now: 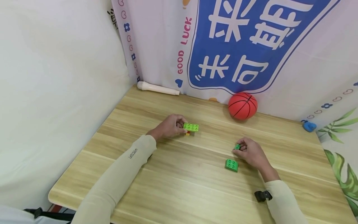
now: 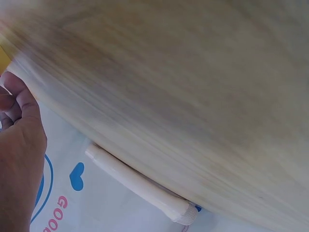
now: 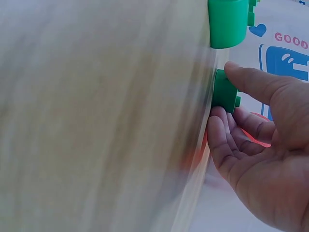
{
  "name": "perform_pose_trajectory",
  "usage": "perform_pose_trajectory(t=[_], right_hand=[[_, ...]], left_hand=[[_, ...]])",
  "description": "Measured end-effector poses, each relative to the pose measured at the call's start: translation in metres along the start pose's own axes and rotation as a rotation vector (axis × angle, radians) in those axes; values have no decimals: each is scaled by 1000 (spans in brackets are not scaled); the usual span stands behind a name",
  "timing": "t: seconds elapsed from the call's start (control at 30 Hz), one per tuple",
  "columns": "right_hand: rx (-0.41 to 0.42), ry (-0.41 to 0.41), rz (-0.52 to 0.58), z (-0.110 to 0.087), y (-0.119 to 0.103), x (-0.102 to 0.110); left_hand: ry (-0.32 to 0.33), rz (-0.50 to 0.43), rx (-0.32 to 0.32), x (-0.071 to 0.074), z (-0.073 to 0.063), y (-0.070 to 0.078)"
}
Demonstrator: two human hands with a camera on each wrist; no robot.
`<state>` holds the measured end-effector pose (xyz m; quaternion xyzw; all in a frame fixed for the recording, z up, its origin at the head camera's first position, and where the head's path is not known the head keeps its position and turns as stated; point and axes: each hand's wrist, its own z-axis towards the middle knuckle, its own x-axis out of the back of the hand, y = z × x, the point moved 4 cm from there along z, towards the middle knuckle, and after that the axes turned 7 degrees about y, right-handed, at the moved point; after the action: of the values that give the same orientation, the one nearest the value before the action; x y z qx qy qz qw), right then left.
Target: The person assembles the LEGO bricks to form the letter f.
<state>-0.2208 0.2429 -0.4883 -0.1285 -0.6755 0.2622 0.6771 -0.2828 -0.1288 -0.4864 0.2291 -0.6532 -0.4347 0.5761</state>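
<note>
In the head view my left hand [image 1: 172,126] grips the left end of a lime-green building block [image 1: 191,127] with studs on top. Beneath that block a small red and yellow part [image 1: 188,133] peeks out, mostly hidden. The left wrist view shows the left hand [image 2: 21,130] with curled fingers at the frame's edge. My right hand [image 1: 251,152] pinches a small green building block [image 1: 237,147] between thumb and fingers, low over the tabletop. Just in front of it lies a larger green building block [image 1: 231,165], studs up, apart from the fingers.
A red ball [image 1: 242,106] with black lines rests at the back of the wooden table [image 1: 179,183]. A white microphone-shaped object [image 1: 158,88] lies along the back left edge. In the far right corner is a small blue object [image 1: 309,126]. A printed curtain [image 1: 162,40] hangs behind.
</note>
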Motion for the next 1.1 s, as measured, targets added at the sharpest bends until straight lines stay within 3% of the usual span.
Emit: perform_pose_trajectory(t=[0.2, 0.4, 0.83, 1.1], right_hand=[[-15, -11, -15, 2, -4, 1], [30, 12, -4, 11, -20, 1], [218, 83, 139, 49, -104, -14], [246, 76, 189, 72, -149, -36]], left_hand=[[-6, -21, -23, 1, 0, 0], [-5, -13, -35, 0, 0, -2], [-8, -10, -33, 1, 0, -2], [-9, -17, -50, 1, 0, -2]])
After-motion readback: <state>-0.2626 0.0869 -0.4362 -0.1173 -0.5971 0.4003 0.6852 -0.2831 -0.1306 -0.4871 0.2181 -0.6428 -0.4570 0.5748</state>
